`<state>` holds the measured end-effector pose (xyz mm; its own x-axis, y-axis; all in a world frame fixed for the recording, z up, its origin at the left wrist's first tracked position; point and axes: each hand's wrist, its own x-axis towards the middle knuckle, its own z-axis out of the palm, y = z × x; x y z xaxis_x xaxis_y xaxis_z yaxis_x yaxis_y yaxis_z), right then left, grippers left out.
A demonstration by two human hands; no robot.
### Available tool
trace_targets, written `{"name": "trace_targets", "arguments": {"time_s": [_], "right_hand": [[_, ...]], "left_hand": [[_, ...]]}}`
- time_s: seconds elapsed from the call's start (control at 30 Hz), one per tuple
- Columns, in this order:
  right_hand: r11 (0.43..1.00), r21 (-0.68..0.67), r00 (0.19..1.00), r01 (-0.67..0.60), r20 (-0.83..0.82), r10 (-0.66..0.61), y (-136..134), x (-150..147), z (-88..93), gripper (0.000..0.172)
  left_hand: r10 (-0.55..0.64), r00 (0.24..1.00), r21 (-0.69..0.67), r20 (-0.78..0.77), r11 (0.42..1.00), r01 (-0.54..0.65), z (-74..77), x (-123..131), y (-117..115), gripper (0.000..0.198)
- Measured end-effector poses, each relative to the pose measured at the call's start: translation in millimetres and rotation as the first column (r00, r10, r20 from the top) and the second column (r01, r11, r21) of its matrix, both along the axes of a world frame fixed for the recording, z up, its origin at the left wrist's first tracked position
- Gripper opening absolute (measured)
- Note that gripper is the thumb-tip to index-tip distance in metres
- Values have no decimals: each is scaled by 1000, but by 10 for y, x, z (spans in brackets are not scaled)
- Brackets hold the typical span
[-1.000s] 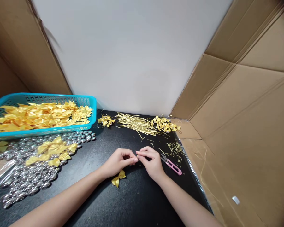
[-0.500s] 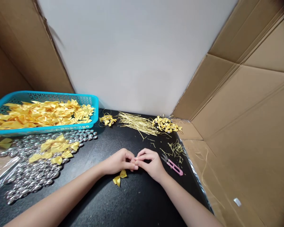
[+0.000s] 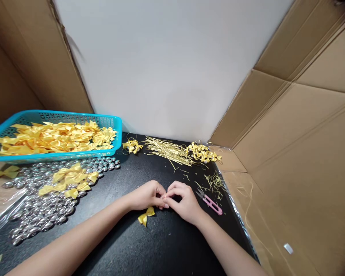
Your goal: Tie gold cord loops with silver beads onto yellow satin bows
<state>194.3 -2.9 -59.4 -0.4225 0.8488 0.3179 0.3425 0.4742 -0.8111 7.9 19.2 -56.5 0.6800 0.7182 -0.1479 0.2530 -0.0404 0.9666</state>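
My left hand and my right hand meet fingertip to fingertip low over the black table. Both are closed in a pinch on something small between them that I cannot make out. A yellow ribbon bow lies on the table just under my left hand. Pink thread snips rest right of my right hand.
A blue basket of yellow bows stands at the back left. Silver beads with a few bows on them spread in front. Gold wire strands, finished bows and wire scraps lie behind. Cardboard walls close both sides.
The fingertips of both hands have drawn closer together and sunk slightly toward the table. The camera has shifted a little, so everything sits further right.
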Motion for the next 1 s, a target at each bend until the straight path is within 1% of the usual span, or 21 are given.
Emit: {"name": "trace_targets", "arguments": {"time_s": [0.07,0.17,0.23,0.33,0.43,0.57,0.73,0.9,0.93,1.0], "right_hand": [[1000,6,1000,-26,5,26,-15,-10,25,10],[999,-19,998,-39,-59,38,-23,-24,37,13],[996,-89,986,1,-167,-16,-6,-27,17,13],[972,-224,936,66,-323,-138,42,-15,-44,16],[951,-301,900,71,-393,-191,83,-2,-101,25],[920,-391,861,27,-459,-220,97,-8,-132,34],[881,-472,816,-28,-520,-253,102,-25,-142,36],[860,-503,759,-81,-591,-274,105,0,-147,32],[857,-504,740,-106,-616,-270,104,6,-149,32],[850,-501,714,-161,-654,-250,101,11,-161,38]], "left_hand": [[9,1000,7,6,1000,-9,2,1,-7,25],[41,999,27,20,999,-41,2,-5,-19,27],[74,997,44,30,996,-75,-3,-11,-23,29],[126,991,71,50,989,-130,-19,-15,-23,30],[176,982,97,67,978,-182,-31,-9,-20,28],[217,973,114,75,968,-225,-34,3,-17,29],[222,971,109,86,967,-230,-43,1,-13,30],[231,968,83,103,967,-240,-75,-8,-5,32],[232,967,80,105,967,-241,-79,-9,-4,32],[236,966,75,108,967,-245,-82,-9,-3,32]]}}
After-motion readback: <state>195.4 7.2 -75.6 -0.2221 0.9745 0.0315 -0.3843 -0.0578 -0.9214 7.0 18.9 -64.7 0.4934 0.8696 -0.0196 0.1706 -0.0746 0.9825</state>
